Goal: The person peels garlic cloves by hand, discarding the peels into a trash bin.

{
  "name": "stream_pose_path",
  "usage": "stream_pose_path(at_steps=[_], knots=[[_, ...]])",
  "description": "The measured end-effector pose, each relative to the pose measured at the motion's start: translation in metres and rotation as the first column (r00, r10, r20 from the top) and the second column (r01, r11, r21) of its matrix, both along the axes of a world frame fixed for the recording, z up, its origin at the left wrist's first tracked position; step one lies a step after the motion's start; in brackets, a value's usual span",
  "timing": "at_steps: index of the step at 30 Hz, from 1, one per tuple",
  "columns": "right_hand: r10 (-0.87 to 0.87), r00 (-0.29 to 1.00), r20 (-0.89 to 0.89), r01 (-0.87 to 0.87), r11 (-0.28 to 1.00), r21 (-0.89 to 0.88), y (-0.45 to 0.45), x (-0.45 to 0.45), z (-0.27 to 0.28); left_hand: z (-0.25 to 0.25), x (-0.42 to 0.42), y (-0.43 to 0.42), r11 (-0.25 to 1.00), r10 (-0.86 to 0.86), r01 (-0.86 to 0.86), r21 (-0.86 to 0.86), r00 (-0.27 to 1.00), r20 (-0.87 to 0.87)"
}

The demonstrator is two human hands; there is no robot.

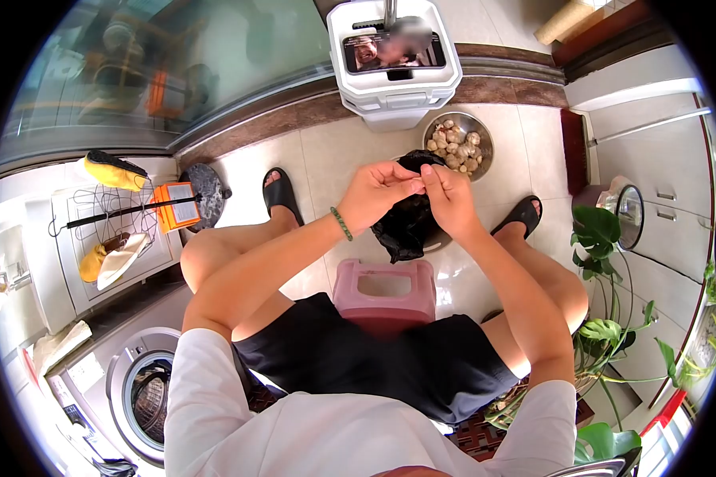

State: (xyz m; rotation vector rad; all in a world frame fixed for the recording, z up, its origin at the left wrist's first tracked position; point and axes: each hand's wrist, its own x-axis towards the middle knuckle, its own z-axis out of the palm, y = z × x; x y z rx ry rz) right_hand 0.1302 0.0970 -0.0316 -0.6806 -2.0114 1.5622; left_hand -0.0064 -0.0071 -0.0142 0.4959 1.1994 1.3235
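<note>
My left hand (376, 194), with a green beaded bracelet at the wrist, pinches with thumb and fingertips close together. Opposite it, the fingertips of my right hand (451, 198) are also pinched and meet the left ones. Whatever lies between them is too small to make out. Directly below both hands is a crumpled black plastic bag (399, 237), partly covered by them. Just beyond my right hand stands a metal bowl (488, 143) holding several pale garlic bulbs or cloves (456, 146).
Between my knees is a pink plastic stool (345, 296). A smartphone (395, 52) lies on a white bin (398, 99) ahead. A wire rack (111, 208) with shoes and a washing machine (145, 389) are at left. Leafy plants (601, 238) and cabinets (652, 183) line the right.
</note>
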Motion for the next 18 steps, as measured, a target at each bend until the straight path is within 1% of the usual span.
stream_pose_path(at_steps=[1, 2, 3, 4, 6, 8, 9, 11, 12, 14, 15, 16, 17, 18], knots=[[-0.012, 1.0, 0.018, 0.012, 1.0, -0.029, -0.001, 0.0, 0.0, -0.001, 0.001, -0.001, 1.0, 0.002, -0.002, 0.001, 1.0, -0.001], [-0.023, 0.999, 0.037, 0.025, 0.998, -0.057, -0.002, 0.0, 0.001, -0.004, 0.001, -0.002, 0.999, 0.009, -0.007, -0.039, 0.999, 0.049], [-0.019, 0.999, 0.037, 0.021, 0.998, -0.056, -0.002, 0.0, 0.001, -0.007, 0.003, -0.003, 0.997, 0.019, -0.011, -0.08, 0.995, 0.101], [-0.028, 0.999, 0.046, 0.03, 0.999, -0.043, -0.002, 0.0, 0.001, -0.01, 0.004, -0.003, 0.997, 0.022, -0.014, -0.077, 0.995, 0.1], [-0.037, 0.998, 0.055, 0.039, 0.999, -0.029, -0.005, 0.0, 0.001, -0.015, 0.009, -0.004, 0.995, 0.078, -0.064, -0.076, 0.977, 0.199], [-0.154, 0.988, 0.026, 0.156, 0.984, -0.083, -0.012, -0.003, 0.002, -0.019, 0.015, -0.006, 0.992, 0.11, -0.097, -0.075, 0.975, 0.196], [-0.153, 0.988, 0.026, 0.155, 0.984, -0.083, -0.013, -0.002, -0.002, -0.018, 0.018, -0.007, 0.989, 0.14, -0.127, -0.077, 0.971, 0.194], [-0.218, 0.974, 0.056, 0.22, 0.975, -0.035, -0.015, -0.001, -0.011, -0.017, 0.023, -0.007, 0.984, 0.17, -0.157, -0.082, 0.967, 0.188], [-0.218, 0.974, 0.057, 0.22, 0.975, -0.035, -0.014, -0.002, -0.011, -0.015, 0.024, -0.007, 0.979, 0.199, -0.185, -0.089, 0.963, 0.183], [-0.21, 0.978, -0.001, 0.209, 0.976, -0.068, -0.012, -0.006, -0.01, -0.009, 0.021, -0.005, 0.977, 0.2, -0.185, -0.104, 0.967, 0.159], [-0.209, 0.978, 0.0, 0.208, 0.976, -0.068, -0.011, -0.006, -0.011, -0.007, 0.02, -0.004, 0.976, 0.201, -0.186, -0.117, 0.97, 0.135], [-0.192, 0.981, 0.013, 0.192, 0.981, -0.029, -0.008, -0.006, -0.011, -0.006, 0.019, -0.002, 0.975, 0.202, -0.187, -0.117, 0.97, 0.136], [-0.176, 0.984, 0.027, 0.175, 0.984, 0.01, -0.006, -0.006, -0.011, -0.006, 0.017, -0.002, 0.978, 0.194, -0.186, -0.089, 0.977, 0.085], [-0.175, 0.984, 0.028, 0.175, 0.984, 0.01, -0.004, -0.006, -0.01, -0.006, 0.016, -0.001, 0.981, 0.186, -0.183, -0.062, 0.982, 0.035]])
